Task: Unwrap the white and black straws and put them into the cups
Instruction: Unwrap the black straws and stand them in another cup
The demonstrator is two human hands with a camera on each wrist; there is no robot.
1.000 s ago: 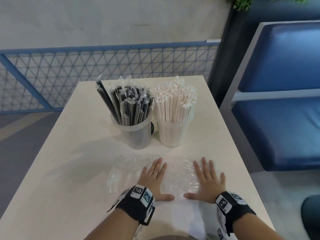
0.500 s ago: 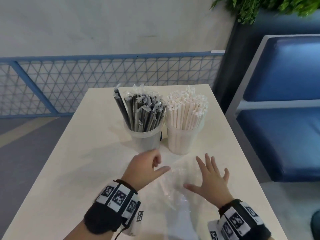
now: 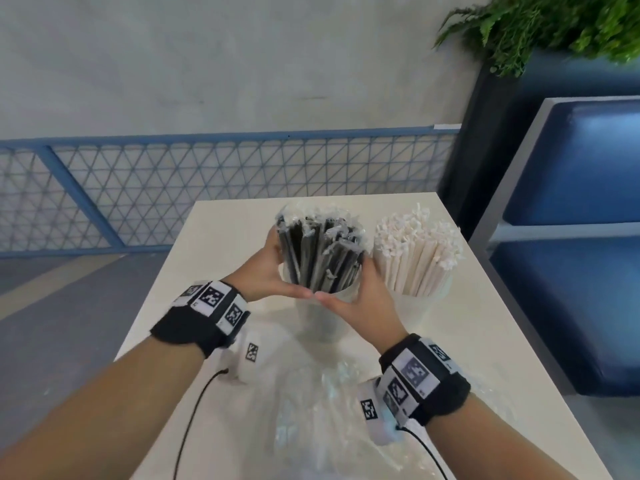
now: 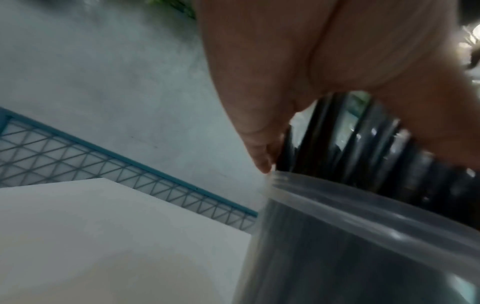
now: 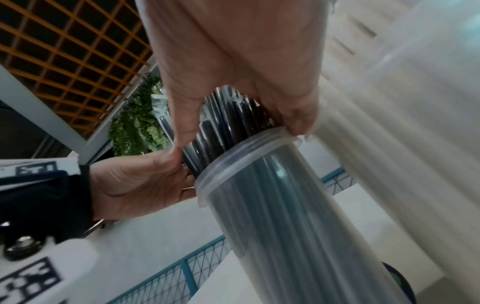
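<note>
A bundle of black straws (image 3: 318,251) in clear sleeves stands in a translucent cup (image 3: 322,320) at the table's middle. My left hand (image 3: 266,271) curls round the bundle from the left and my right hand (image 3: 360,296) from the right, just above the rim, with the thumbs meeting in front. In the right wrist view the right hand (image 5: 233,72) closes on the black straws (image 5: 228,127) over the cup (image 5: 285,205). In the left wrist view the left hand (image 4: 259,102) presses on the black straws (image 4: 350,144). White paper-wrapped straws (image 3: 415,251) fill a second cup (image 3: 415,306) close on the right.
Crumpled clear plastic wrap (image 3: 329,410) lies on the cream table (image 3: 214,271) in front of the cups, between my forearms. A blue mesh railing (image 3: 207,181) runs behind the table. A blue padded bench (image 3: 571,271) stands to the right, and a plant (image 3: 536,26) hangs above it.
Both hands have lifted off the plastic wrap and moved forward to grip the black straw bundle. The straw that leaned out to the left now stands in with the rest.
</note>
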